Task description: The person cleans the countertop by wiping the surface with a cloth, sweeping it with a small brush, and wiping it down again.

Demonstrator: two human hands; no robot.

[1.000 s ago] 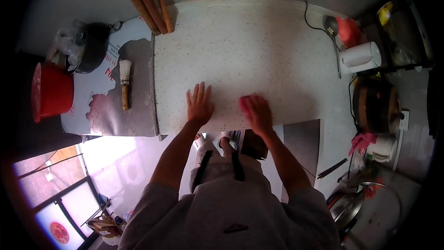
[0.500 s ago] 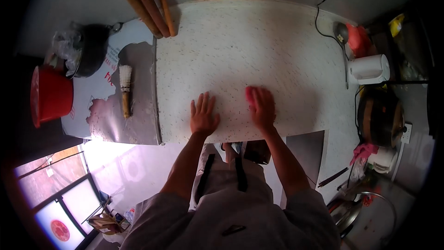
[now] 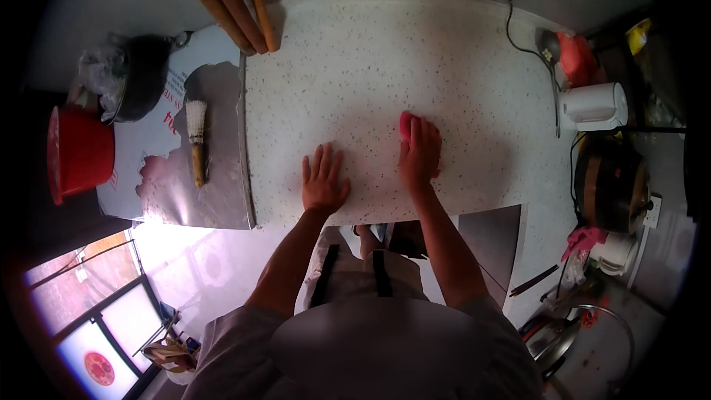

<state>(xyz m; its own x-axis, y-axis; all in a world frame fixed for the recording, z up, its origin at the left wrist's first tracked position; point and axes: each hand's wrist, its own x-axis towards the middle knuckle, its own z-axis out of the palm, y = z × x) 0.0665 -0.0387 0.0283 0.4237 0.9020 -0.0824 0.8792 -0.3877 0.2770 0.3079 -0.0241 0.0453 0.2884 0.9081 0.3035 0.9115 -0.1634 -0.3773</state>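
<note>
A pale speckled countertop [image 3: 333,67] spreads out in front of me. My left hand [image 3: 324,181] lies flat on it near the front edge, fingers spread, holding nothing. To its right, my right hand [image 3: 421,150] presses a pink cloth [image 3: 405,125] against the surface. Most of the cloth is hidden under the palm; it shows at the left of the fingers and a bit at the right of the wrist.
On the left are a brush [image 3: 196,141], a red bucket [image 3: 83,152] and a dark pot [image 3: 144,78]. Wooden rolling pins [image 3: 229,7] lean at the back. A white kettle [image 3: 595,106] and a brown-black pot [image 3: 611,181] stand at the right.
My right hand has moved forward over the counter with the pink cloth. My left hand stays flat, almost in the same place as half a second ago.
</note>
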